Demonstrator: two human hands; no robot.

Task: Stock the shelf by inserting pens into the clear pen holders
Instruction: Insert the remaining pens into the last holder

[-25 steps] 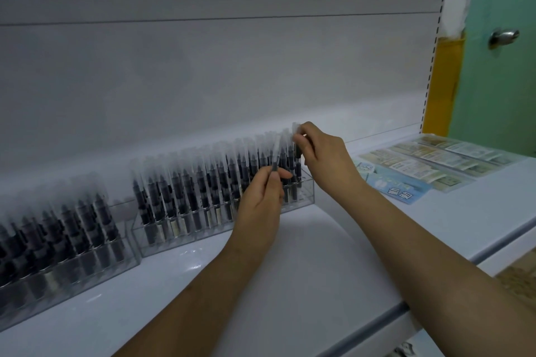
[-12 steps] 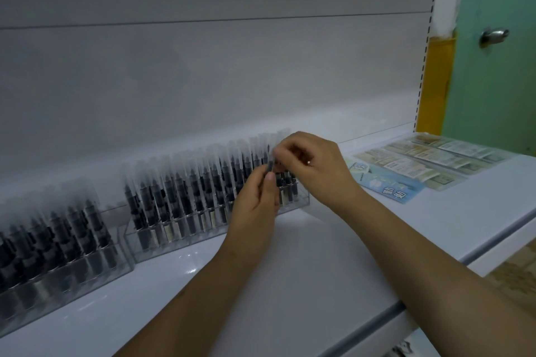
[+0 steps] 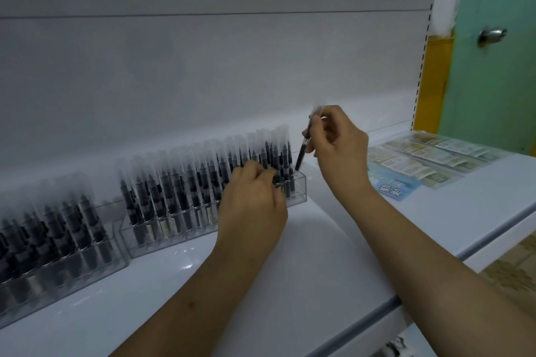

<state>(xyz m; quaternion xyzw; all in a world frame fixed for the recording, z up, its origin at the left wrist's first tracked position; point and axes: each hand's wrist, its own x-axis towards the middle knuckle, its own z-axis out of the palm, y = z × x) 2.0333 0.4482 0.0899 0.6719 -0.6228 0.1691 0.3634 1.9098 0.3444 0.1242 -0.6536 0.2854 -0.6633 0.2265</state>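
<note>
A clear pen holder (image 3: 300,193) stands on the white shelf (image 3: 290,269), packed with several black pens with frosted caps. My right hand (image 3: 339,151) pinches one black pen (image 3: 301,153), held upright, its lower tip just above the holder's right end. My left hand (image 3: 252,200) is at the holder's front right, fingers curled among the pens there; what they hold is hidden. A second filled clear holder (image 3: 58,264) stands at the left.
Flat packets of labels and a blue card (image 3: 397,182) lie on the shelf at the right. The shelf's back panel rises behind the holders. A green door with a metal knob (image 3: 491,35) is at the far right. The shelf's front edge runs diagonally at the lower right.
My right hand took the pen from my left hand, lifted it and moved it right over the holder's end. My left hand dropped onto the pens at the holder's front.
</note>
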